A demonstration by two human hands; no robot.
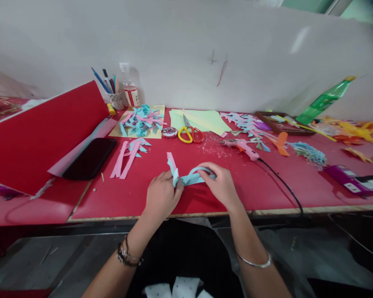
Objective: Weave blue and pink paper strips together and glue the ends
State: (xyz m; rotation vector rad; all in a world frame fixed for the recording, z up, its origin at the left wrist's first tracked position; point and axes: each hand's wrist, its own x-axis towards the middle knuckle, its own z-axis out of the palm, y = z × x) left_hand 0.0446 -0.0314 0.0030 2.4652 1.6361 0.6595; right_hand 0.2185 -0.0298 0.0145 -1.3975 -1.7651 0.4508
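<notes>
Both my hands work a bundle of pink and light-blue paper strips over the red table near its front edge. My left hand is closed, pinching the strips where they cross, with their free ends sticking up above the fingers. My right hand is closed on the other side, its fingers curled over a blue loop of the same strips. A few loose pink and blue strips lie flat to the left of my hands.
A black phone and a red sheet lie at left. Behind are a pile of cut strips, yellow-and-red scissors, green paper, a pink glue gun with its black cord, a pen cup and a green bottle.
</notes>
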